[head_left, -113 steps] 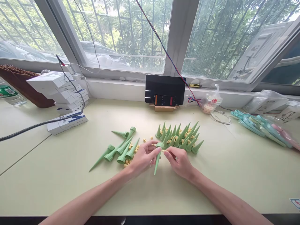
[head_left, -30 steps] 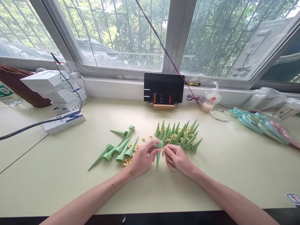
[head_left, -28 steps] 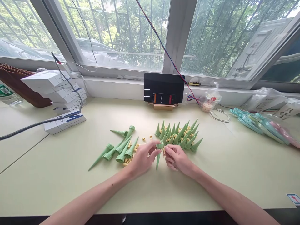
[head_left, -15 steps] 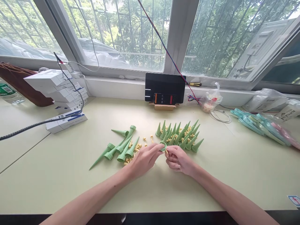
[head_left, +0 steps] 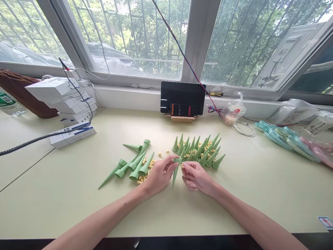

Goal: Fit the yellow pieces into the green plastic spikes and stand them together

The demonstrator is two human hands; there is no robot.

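Observation:
My left hand (head_left: pixel 159 175) pinches the collar of a green plastic cone spike (head_left: pixel 175 173), whose tip points down toward me. My right hand (head_left: pixel 195 176) is closed beside that collar, its fingertips pinching a small yellow part (head_left: pixel 183 167) against it. A loose pile of green spikes (head_left: pixel 132 164) lies left of my hands, with small yellow parts (head_left: pixel 145 173) scattered among them. Behind my hands a cluster of green spikes (head_left: pixel 199 151) with yellow pieces lies on the pale green table (head_left: pixel 78 194).
A black tablet (head_left: pixel 182 98) with a phone (head_left: pixel 182 110) leaning on it stands at the window sill. White boxes (head_left: pixel 62 100) and a braided cable (head_left: pixel 39 139) sit at the left. Plastic bags (head_left: pixel 299 142) of pastel items and a small bag (head_left: pixel 232 113) lie at the right.
The spike had been tipped end-on with its open collar facing me half a second ago; now it hangs tip-down again. Both hands stay in place at the collar.

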